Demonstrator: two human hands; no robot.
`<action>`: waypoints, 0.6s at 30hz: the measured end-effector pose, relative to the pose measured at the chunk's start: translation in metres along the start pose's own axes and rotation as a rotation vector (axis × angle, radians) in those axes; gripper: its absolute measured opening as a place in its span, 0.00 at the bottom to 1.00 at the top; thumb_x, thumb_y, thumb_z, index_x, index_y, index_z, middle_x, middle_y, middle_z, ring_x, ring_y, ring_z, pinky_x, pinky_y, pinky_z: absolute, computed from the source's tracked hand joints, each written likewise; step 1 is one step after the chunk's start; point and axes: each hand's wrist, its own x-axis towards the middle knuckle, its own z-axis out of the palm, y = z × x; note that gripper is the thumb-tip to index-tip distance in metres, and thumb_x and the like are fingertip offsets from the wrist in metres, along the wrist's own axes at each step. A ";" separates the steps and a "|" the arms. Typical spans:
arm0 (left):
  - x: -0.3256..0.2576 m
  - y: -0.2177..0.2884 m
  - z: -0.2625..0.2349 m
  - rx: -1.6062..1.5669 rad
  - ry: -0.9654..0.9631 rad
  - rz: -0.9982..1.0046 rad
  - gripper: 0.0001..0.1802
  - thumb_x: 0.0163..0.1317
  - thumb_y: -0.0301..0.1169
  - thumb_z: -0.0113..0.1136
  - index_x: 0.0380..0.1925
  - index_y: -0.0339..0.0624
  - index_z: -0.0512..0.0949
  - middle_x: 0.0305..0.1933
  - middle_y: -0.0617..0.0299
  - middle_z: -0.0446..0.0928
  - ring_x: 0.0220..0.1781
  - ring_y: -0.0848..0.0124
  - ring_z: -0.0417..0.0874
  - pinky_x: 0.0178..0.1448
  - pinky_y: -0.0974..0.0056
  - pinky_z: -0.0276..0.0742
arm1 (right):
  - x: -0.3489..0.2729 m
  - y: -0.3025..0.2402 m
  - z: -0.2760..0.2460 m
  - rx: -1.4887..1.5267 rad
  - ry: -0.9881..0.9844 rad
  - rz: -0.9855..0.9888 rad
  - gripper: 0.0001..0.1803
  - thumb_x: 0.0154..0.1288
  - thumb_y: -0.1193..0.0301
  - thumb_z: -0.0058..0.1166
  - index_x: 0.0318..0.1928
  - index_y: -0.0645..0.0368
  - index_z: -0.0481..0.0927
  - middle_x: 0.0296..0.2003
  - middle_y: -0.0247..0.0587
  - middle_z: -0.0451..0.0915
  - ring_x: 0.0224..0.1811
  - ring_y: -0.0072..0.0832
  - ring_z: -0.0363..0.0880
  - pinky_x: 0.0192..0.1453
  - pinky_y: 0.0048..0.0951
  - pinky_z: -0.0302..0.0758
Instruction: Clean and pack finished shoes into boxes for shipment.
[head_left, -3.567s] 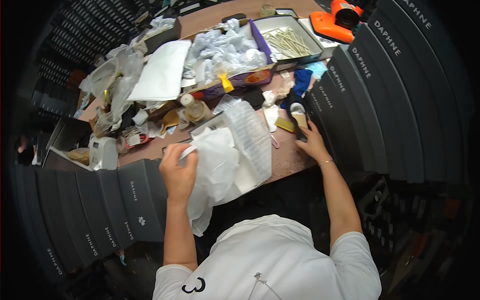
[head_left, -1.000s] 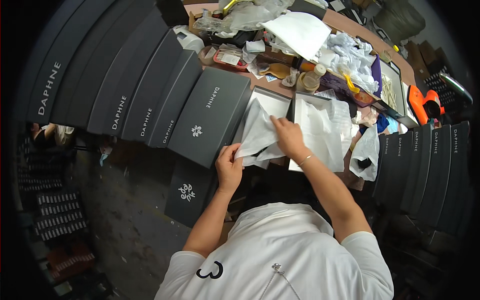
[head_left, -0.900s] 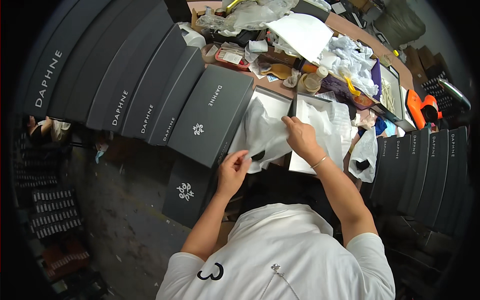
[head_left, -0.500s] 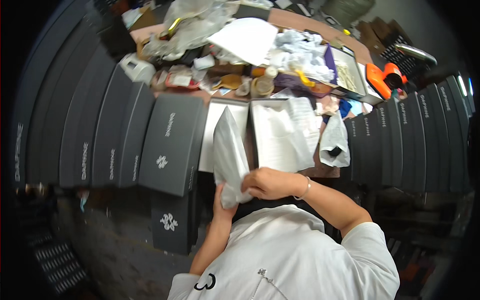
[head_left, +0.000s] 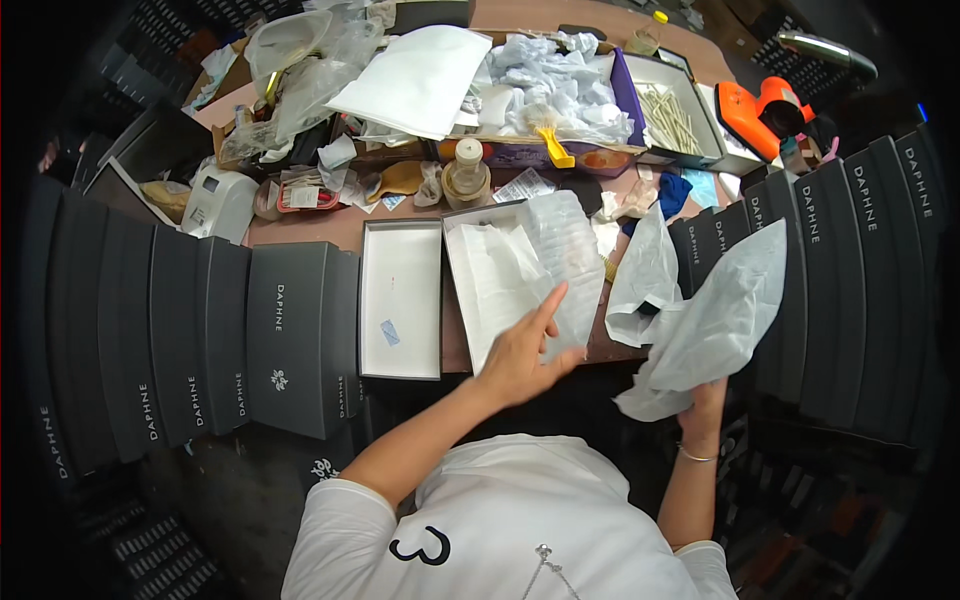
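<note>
The open white box at the table's near edge sets the scene. It is already lined with a sheet of white tissue, and a clear ribbed plastic sleeve lies draped over its right side. The left hand rests at the box's near right corner, fingers spread loose and the forefinger pointing up onto the sleeve, gripping nothing. The right hand, well to the right of the box and off the table's edge, is clenched around the bottom of a crumpled sheet of white tissue paper held up in the air. Just left of the box lies its empty lid, inside up. Nothing but paper sits in the box, so I'd say the packing is barely begun.
</note>
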 end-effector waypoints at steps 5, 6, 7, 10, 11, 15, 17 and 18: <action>0.022 -0.057 0.005 0.210 0.067 -0.090 0.16 0.60 0.38 0.64 0.23 0.35 0.77 0.24 0.52 0.75 0.27 0.57 0.77 0.35 0.59 0.73 | 0.013 -0.001 0.005 0.194 0.111 -0.043 0.39 0.55 0.56 0.64 0.61 0.66 0.65 0.52 0.43 0.76 0.52 0.31 0.78 0.57 0.34 0.74; 0.015 -0.054 -0.011 0.151 0.192 -0.117 0.15 0.59 0.36 0.65 0.24 0.35 0.77 0.23 0.56 0.75 0.25 0.63 0.76 0.32 0.62 0.71 | 0.014 0.007 0.000 0.320 0.151 0.011 0.38 0.56 0.58 0.63 0.61 0.66 0.65 0.51 0.42 0.76 0.51 0.31 0.78 0.57 0.34 0.74; 0.002 -0.056 -0.029 0.095 0.314 -0.151 0.13 0.58 0.34 0.66 0.24 0.35 0.76 0.21 0.59 0.74 0.22 0.69 0.74 0.28 0.64 0.69 | 0.010 0.021 -0.006 0.448 0.196 0.070 0.36 0.57 0.60 0.63 0.61 0.65 0.66 0.50 0.41 0.77 0.50 0.30 0.78 0.56 0.34 0.74; -0.054 -0.091 -0.088 -0.024 0.448 -0.446 0.10 0.56 0.24 0.67 0.23 0.41 0.74 0.23 0.74 0.68 0.25 0.86 0.64 0.28 0.76 0.62 | 0.013 0.042 0.010 0.539 0.055 0.209 0.33 0.58 0.63 0.62 0.60 0.64 0.67 0.48 0.39 0.77 0.50 0.28 0.78 0.56 0.33 0.74; -0.066 -0.085 -0.099 -0.219 0.522 -0.433 0.09 0.56 0.23 0.67 0.25 0.39 0.73 0.24 0.73 0.69 0.24 0.85 0.65 0.27 0.75 0.62 | 0.024 0.045 0.028 0.519 -0.039 0.248 0.32 0.58 0.64 0.61 0.60 0.64 0.67 0.48 0.38 0.77 0.50 0.28 0.78 0.56 0.33 0.74; -0.110 -0.093 -0.113 -0.340 0.749 -0.402 0.09 0.56 0.18 0.64 0.29 0.40 0.71 0.30 0.70 0.69 0.32 0.84 0.68 0.39 0.76 0.66 | 0.074 0.079 0.106 0.470 -0.495 0.358 0.29 0.57 0.70 0.60 0.59 0.63 0.68 0.49 0.37 0.77 0.50 0.26 0.77 0.55 0.31 0.74; -0.121 -0.091 -0.113 -0.361 0.870 -0.321 0.09 0.57 0.17 0.62 0.29 0.39 0.71 0.31 0.69 0.69 0.33 0.83 0.68 0.41 0.76 0.67 | 0.083 0.109 0.137 0.371 -0.505 0.483 0.28 0.54 0.67 0.60 0.56 0.64 0.72 0.49 0.42 0.78 0.49 0.30 0.78 0.55 0.32 0.74; -0.123 -0.088 -0.113 -0.324 0.910 -0.276 0.09 0.57 0.16 0.61 0.30 0.39 0.71 0.32 0.69 0.69 0.33 0.82 0.68 0.41 0.75 0.68 | 0.086 0.132 0.140 0.073 -0.580 0.455 0.28 0.54 0.67 0.60 0.55 0.65 0.73 0.50 0.46 0.77 0.50 0.34 0.78 0.56 0.34 0.73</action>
